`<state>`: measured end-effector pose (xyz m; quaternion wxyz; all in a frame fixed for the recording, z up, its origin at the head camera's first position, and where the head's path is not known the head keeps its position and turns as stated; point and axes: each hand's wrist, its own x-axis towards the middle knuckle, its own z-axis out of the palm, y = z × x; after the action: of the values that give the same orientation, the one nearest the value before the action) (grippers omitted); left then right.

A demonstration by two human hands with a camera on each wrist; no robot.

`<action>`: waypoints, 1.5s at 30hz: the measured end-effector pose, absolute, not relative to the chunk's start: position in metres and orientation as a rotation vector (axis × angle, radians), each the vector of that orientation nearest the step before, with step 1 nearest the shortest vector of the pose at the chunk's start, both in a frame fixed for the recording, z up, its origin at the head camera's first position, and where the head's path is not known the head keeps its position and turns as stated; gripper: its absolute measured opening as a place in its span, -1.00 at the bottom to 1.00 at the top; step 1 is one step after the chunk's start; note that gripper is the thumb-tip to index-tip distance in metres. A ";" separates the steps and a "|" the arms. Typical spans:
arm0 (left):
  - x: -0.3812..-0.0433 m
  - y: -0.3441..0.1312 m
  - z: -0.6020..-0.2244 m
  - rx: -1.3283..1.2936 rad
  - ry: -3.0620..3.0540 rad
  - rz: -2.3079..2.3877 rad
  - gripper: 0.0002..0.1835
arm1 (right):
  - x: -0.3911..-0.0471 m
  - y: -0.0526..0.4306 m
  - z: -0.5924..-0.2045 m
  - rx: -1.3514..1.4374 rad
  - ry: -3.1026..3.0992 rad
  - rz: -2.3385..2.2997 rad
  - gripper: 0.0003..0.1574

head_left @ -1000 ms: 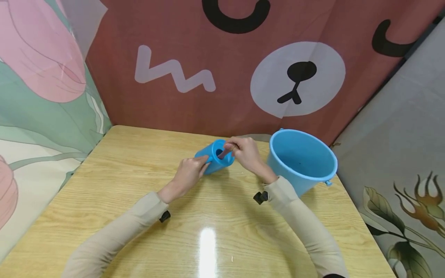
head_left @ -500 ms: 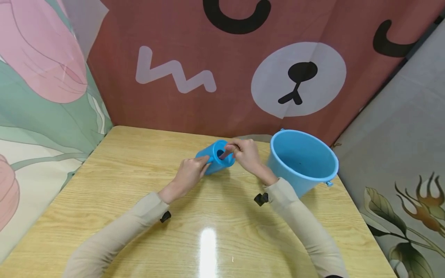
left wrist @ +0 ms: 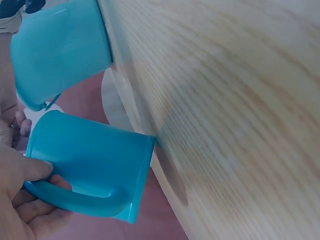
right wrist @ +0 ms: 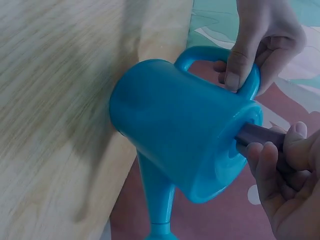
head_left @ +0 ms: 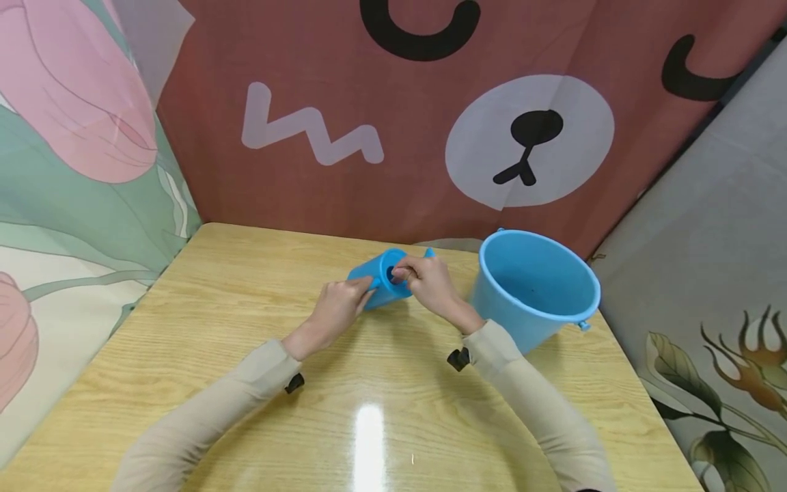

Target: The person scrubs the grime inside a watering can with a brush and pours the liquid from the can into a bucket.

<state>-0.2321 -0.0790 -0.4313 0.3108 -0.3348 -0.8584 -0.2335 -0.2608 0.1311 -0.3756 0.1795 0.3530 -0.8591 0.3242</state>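
Observation:
A blue watering can (head_left: 367, 270) is tilted over the table, its top opening facing the right hand. The left hand (head_left: 335, 305) grips its curved handle (right wrist: 200, 53), thumb on top and fingers curled underneath. At the opening, the right hand (head_left: 432, 281) pinches a dark brownish piece with flat sides (right wrist: 261, 136) between thumb and fingers. One end of this piece is inside the can and hidden; its kind cannot be told. The spout (right wrist: 158, 195) points away from the handle, on the far side of the can.
A large blue bucket (head_left: 505, 311) stands on the wooden table (head_left: 258, 273) to the right, close beside the right forearm. Behind the table hangs a red-brown cloth (head_left: 295, 198) with a bear design. Patterned cloths hang at both sides.
The right hand has moved slightly down and left, closer to the can's opening, so less of the brownish piece shows. The spout's tip now shows behind it. The left hand holds still.

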 end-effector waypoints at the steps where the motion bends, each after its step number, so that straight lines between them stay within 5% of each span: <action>1: -0.232 -0.079 -0.432 -0.883 -2.271 -0.615 -0.78 | -0.261 0.130 -0.378 1.001 -2.423 0.911 -0.84; 16: -0.233 -0.078 -0.428 -0.892 -2.275 -0.647 -0.77 | -0.260 0.149 -0.345 1.038 -2.477 0.989 -0.82; 45: -0.233 -0.074 -0.428 -0.893 -2.251 -0.610 -0.70 | -0.253 0.148 -0.361 1.024 -2.571 0.927 -0.86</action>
<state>-0.2329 -0.0737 -0.4279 0.3168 -0.3392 -0.8549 -0.2317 -0.2535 0.1482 -0.3612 0.1114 0.3488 -0.8754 0.3157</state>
